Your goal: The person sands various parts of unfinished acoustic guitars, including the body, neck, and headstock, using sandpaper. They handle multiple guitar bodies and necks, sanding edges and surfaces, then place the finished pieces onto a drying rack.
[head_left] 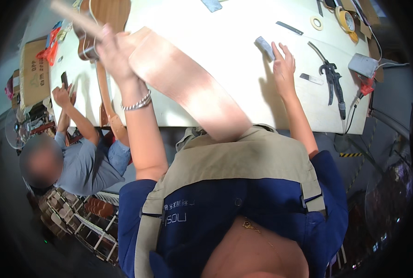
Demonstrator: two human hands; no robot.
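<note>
The left hand [116, 51] is gripping a wooden strip [188, 83] over the white surface [225, 55]; the right hand [284, 62] is lying spread wide beside a grey block [265, 47].

The long wooden strip [188, 88] is pale, pinkish-tan, flat and wide, tilted up off the white table and running diagonally from upper left down toward the person's chest. The small grey block [264, 47] lies flat on the table, further right.
</note>
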